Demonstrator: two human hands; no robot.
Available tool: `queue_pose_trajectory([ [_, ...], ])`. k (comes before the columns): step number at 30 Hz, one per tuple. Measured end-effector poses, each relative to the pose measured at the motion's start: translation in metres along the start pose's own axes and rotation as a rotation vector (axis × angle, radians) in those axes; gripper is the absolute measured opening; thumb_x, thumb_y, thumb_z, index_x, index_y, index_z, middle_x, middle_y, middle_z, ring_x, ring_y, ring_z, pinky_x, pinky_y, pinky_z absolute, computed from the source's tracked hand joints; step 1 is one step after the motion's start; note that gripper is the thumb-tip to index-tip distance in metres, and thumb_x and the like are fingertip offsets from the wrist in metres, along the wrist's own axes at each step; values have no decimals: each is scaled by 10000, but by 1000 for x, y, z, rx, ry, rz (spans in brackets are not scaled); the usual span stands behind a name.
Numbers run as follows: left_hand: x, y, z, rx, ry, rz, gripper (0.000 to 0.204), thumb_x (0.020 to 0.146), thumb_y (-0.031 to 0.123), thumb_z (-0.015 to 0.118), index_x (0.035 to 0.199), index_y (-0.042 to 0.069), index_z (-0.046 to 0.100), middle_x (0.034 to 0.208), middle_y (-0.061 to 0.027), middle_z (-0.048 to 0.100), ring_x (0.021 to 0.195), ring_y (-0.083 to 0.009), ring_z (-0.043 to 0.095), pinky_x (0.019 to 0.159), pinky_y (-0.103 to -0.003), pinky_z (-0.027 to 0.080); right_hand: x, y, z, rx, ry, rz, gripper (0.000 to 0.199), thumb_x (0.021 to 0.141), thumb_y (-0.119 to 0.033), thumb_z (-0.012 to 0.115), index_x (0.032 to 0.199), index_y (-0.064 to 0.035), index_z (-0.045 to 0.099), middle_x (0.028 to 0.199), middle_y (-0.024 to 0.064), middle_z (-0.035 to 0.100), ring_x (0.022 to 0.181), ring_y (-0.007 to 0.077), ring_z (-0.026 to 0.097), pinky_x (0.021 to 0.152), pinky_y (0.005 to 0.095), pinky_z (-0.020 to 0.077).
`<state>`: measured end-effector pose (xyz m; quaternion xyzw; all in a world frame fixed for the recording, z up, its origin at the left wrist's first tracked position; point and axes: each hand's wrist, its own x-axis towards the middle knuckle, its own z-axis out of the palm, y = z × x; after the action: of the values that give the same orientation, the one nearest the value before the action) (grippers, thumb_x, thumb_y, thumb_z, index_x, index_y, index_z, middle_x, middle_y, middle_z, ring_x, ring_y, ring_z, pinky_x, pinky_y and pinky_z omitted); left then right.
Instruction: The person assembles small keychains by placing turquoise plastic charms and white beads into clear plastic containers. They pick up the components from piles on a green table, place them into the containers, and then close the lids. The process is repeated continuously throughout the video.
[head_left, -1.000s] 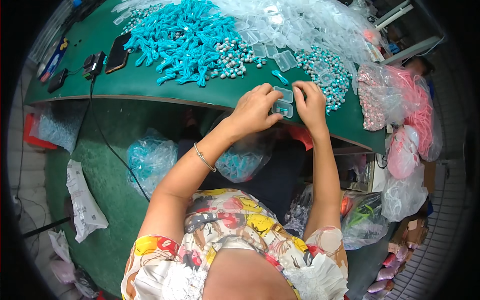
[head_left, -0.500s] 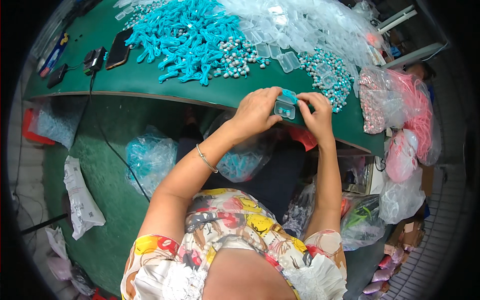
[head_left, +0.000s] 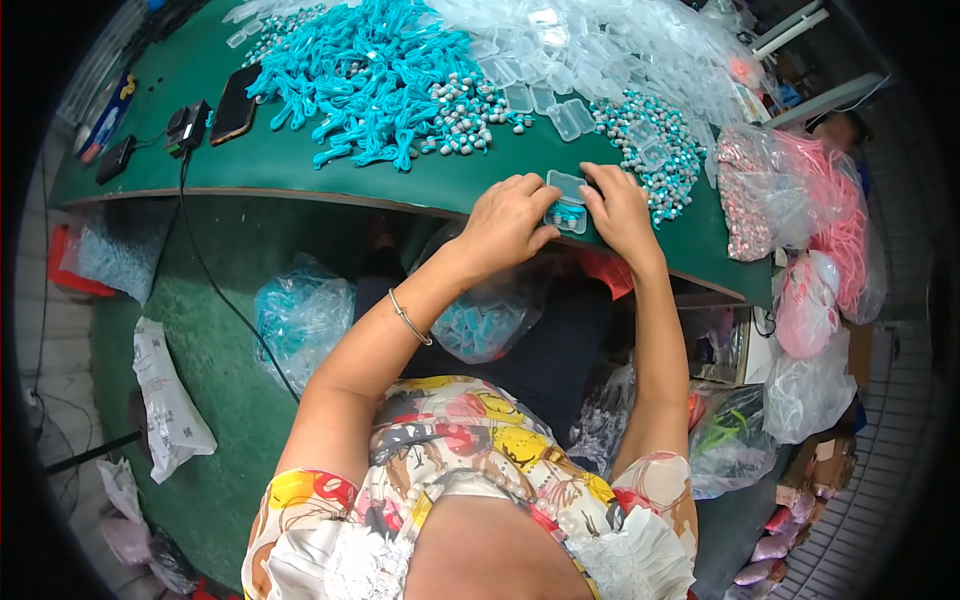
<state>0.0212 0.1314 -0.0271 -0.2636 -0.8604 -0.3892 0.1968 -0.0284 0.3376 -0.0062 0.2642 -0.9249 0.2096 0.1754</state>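
At the table's near edge sits a small clear plastic case (head_left: 568, 219), its lid raised on the far side. Blue cord and small grey-and-blue pieces lie inside its base. My left hand (head_left: 508, 222) grips the case from the left, thumb low by its near corner and fingers at the hinge side. From the right, my right hand (head_left: 622, 208) holds the case's edge, with the thumb against the lid and the fingers bent beyond it. The case's far right corner is partly hidden by those fingers.
Bundled blue cords (head_left: 375, 75) cover the green table (head_left: 300, 160) ahead. Beside them lie small grey-and-blue pieces (head_left: 655, 150) and clear empty cases (head_left: 570, 118). A phone (head_left: 235, 105) rests at left. Bags of pink cords (head_left: 835, 225) hang at right.
The blue cord, earlier up at the lid by my fingers, now lies down in the base. My right hand has shifted left and up against the lid.
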Motion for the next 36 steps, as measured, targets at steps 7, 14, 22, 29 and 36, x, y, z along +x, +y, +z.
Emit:
queue_pose_trajectory([
  [7,-13,5,6,33,99,-29,412,709,147,801,1072,41,636,949,-102,618,894,-317,597,753,-426,482,-5,-12,0,282,11,143,279,768,-34,762,1009,-6,625,911,108,613,703,221,580,652,321,494],
  [14,-20,13,12,161,178,31,331,714,154,783,1006,51,665,920,-74,605,857,-271,575,721,-396,453,-21,-21,3,260,186,-26,223,788,9,723,981,1,611,916,145,614,744,279,615,665,348,507],
  [22,-18,13,4,64,149,-10,422,760,136,754,1152,73,612,910,-77,591,869,-283,580,737,-404,451,-45,-31,6,228,197,-194,309,746,-34,758,1022,-13,619,971,165,632,904,357,629,781,419,518],
  [29,-11,1,-4,-62,51,96,230,846,190,702,1017,52,633,855,-103,566,783,-310,592,674,-421,468,-44,-35,2,365,105,-78,274,782,-24,731,1048,-17,663,930,125,634,848,267,637,729,354,516],
  [36,-28,-2,-25,-170,122,-57,186,865,207,699,886,28,651,772,-127,562,668,-329,588,582,-414,467,-1,-34,-4,808,-383,96,179,850,-94,695,1010,-13,684,936,93,646,798,168,616,687,275,486],
])
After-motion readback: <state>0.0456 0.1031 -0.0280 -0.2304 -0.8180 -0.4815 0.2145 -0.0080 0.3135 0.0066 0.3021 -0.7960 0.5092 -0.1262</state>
